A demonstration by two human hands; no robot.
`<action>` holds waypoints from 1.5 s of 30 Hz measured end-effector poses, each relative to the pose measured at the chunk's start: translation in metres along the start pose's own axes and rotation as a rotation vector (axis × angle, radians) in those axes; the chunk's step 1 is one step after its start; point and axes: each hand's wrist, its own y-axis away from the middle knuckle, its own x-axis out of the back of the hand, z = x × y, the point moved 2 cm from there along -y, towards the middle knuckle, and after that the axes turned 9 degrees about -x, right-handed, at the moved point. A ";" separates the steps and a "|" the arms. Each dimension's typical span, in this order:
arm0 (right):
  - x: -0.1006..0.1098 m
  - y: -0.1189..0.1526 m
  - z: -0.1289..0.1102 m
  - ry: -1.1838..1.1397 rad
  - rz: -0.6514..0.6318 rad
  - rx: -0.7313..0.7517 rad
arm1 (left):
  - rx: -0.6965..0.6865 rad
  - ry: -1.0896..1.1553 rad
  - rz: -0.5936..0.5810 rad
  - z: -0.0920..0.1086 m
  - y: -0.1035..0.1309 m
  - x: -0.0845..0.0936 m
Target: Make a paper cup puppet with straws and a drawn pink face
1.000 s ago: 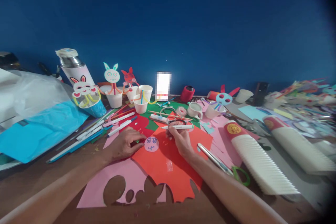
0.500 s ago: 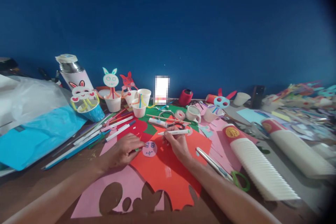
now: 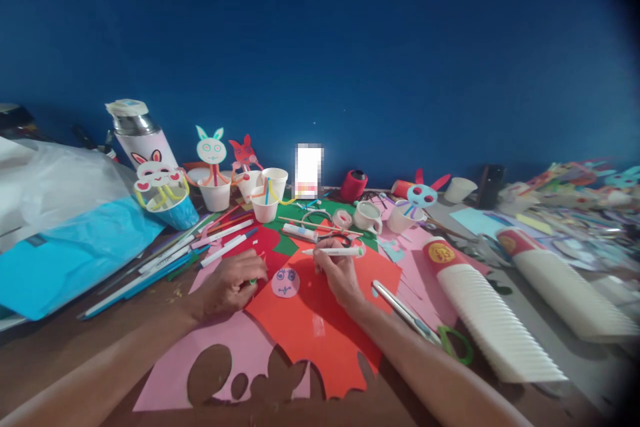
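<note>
Near the middle of the desk, the right hand's grip is pinching a slim white marker with a green end, thumb and fingers closed around the barrel. It is held nearly level, tip to the left, a hold that seems to keep the tip off the orange paper sheet below. The left hand is curled, its fingers drawn together on a small green piece, perhaps the marker's cap, kept handy while the pen is open. Just right of that hand, the round pink paper face with blue drawn features lies flat on the orange sheet, between the hands, where both could reach it easily.

Farther out come the containers. At the far left, a tilted blue cup holds yellow fuzzy stems under a white rabbit face. Beside it, a white paper cup carries a pale rabbit face on stems, and a smaller-looking white cup holds blue and orange stems. Right of centre stands a pale mug; its contents cannot be made out. At the right, a long stack of nested white cups lies on its side.
</note>
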 end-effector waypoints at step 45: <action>-0.003 0.002 0.003 -0.053 -0.107 0.002 | 0.362 -0.136 -0.032 0.002 0.010 0.006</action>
